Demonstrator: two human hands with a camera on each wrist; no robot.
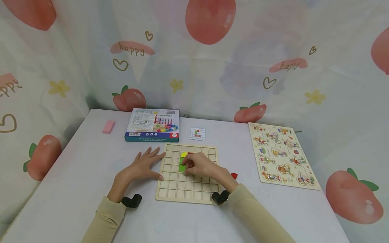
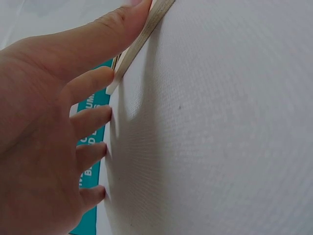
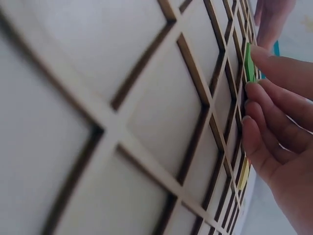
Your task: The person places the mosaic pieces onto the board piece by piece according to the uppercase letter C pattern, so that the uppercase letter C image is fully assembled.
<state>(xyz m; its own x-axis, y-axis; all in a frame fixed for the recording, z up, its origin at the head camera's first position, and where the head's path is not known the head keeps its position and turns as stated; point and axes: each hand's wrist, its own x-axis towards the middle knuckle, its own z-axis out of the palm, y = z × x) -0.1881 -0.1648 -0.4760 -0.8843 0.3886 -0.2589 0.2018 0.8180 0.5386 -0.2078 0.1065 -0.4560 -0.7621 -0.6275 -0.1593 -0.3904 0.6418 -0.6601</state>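
Observation:
A wooden grid board (image 1: pixel 172 193) lies in front of me. My left hand (image 1: pixel 141 167) has its fingers spread on the tabletop at the board's left side, its thumb and index fingertip right at the edge. Over the upper middle of the grid, my right hand (image 1: pixel 199 164) pinches a green square tile (image 3: pixel 249 63) between thumb and fingertips, low at the cells. Another green tile (image 1: pixel 181 161) and a yellow rounded tile (image 1: pixel 183 154) sit above it in the same column. Part of a red tile (image 1: pixel 190 153) shows beside the yellow one; my right hand partly hides this area.
Behind the board lie a boxed bead set (image 1: pixel 152 126) and a small pattern card (image 1: pixel 198 134). A pink block (image 1: pixel 108 126) lies at the far left. To the right are a picture puzzle board (image 1: pixel 282 155) and a red piece (image 1: pixel 234 176) near my right wrist.

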